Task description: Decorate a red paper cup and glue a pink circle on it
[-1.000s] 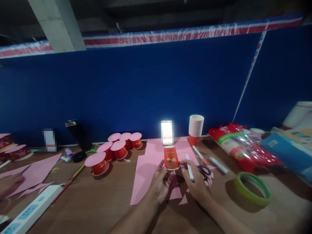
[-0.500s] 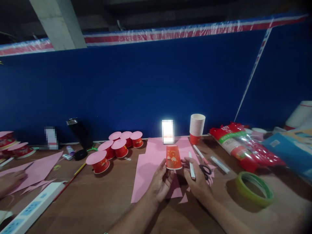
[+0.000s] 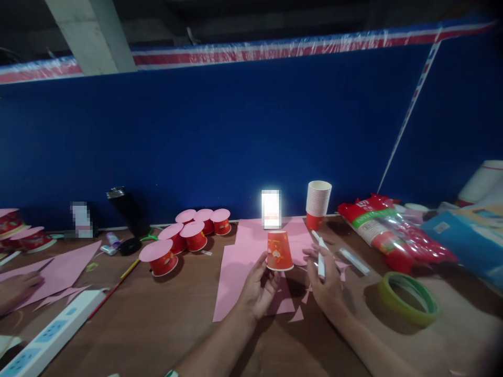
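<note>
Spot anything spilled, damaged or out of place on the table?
No spill or damage visible. Mildly untidy: small pointed pink paper scraps lie loose on the brown wood-grained table near the right hand, scattered rather than gathered.

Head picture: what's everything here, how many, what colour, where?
cup: 1, red, left hand
pens: 2, white, right hand and table
topped cups: 6, red and pink, left; more far left
cup stack: 1, white and red, back
paper: several, pink, table
tape: 1, greenish, right
bag: 1, red, right
package: 1, blue, far right
screens: 2, pale, back
bottle: 1, black, back left
power strip: 1, white, left
wall: 1, blue, back
table: 1, brown, below
other person's hand: 1, left edge
left hand, right hand: 2, bare, middle
</note>
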`<state>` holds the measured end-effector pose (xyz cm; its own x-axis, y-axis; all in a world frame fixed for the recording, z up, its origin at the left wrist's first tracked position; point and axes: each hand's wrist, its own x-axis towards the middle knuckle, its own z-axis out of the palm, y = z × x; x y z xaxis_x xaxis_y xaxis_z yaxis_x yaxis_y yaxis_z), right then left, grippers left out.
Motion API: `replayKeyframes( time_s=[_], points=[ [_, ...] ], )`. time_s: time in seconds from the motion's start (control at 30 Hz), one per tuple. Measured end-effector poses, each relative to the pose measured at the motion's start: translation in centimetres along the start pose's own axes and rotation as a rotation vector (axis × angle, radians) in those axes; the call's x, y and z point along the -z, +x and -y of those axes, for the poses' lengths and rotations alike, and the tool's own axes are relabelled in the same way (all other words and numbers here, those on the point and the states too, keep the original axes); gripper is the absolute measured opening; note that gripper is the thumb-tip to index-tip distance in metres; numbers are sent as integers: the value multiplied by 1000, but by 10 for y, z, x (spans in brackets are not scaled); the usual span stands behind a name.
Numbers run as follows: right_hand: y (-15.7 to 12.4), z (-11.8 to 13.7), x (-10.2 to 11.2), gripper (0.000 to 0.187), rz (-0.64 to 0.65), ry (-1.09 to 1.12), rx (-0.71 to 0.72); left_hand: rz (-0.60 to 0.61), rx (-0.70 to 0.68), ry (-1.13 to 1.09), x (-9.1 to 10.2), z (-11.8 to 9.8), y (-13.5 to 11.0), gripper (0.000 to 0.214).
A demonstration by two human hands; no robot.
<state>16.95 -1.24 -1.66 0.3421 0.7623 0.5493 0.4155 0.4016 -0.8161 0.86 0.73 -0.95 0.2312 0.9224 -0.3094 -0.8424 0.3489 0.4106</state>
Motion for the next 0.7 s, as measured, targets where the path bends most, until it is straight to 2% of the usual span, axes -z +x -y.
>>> replayKeyframes(
  time_s=[0.17,0.27,0.33,0.47,0.53,0.7],
  points=[
    [7,-7,3,32,-13,-23,17,-79,-77,71,-5,-4,-2,34],
    [8,-9,3,35,5,-48,-4,-128,-166,250,-7,-9,-3,40],
    [8,-8,2,37,12,-63,0,-101,-293,419,-8,-13,-5,42],
    [7,-6,0,37,29,-80,15,-18,-684,819,-9,-23,-9,40],
    [6,-7,0,37,32,-74,0,7,-834,988,-7,-27,-10,36],
    [6,-10,1,36,50,-76,-11,32,-1001,1222,-1,-37,-8,32]
  ],
)
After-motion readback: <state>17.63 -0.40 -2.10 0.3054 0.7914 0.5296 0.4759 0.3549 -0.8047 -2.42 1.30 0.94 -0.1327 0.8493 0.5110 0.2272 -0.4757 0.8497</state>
